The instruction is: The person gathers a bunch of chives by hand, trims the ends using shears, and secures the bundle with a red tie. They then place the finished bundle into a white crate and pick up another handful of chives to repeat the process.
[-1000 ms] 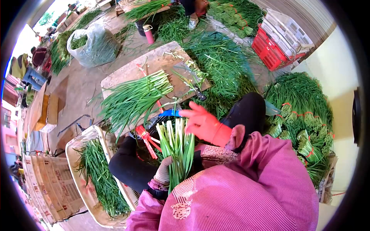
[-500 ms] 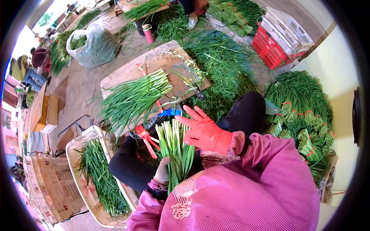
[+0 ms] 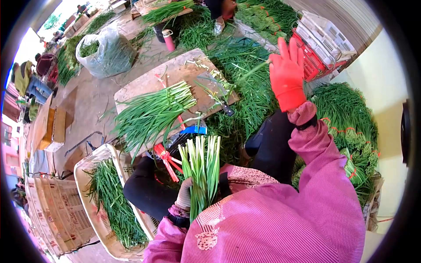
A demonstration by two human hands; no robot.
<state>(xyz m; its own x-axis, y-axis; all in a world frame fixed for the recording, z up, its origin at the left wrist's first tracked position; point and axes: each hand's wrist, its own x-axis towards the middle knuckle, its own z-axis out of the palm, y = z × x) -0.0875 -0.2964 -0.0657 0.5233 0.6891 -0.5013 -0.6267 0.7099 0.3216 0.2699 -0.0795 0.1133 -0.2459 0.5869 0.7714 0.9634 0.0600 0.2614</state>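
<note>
My left hand (image 3: 184, 193), in a pale glove, is closed around a bunch of garlic chives (image 3: 201, 164), its white stem ends pointing up and away from me. My right hand (image 3: 287, 74), in a red rubber glove, is raised to the right over the heap of loose chives (image 3: 245, 87). Its thumb and forefinger pinch a single chive stalk (image 3: 252, 72), blurred by motion, while the other fingers point up. Ahead of me another pile of chives (image 3: 158, 107) lies on a wooden board (image 3: 136, 87). A knife (image 3: 227, 109) rests at the board's right edge.
Red ties (image 3: 164, 155) hang at the board's near edge. A white crate (image 3: 116, 250) of chives stands at my left. Tied bundles (image 3: 346, 114) are stacked right. Beyond are a plastic bag (image 3: 107, 55), a pink bottle (image 3: 168, 40), red and white crates (image 3: 322, 41), and other people (image 3: 33, 81).
My right hand has moved from beside the held bunch up and to the right, with a chive stalk pinched in it. My left hand and the bunch stay almost in place.
</note>
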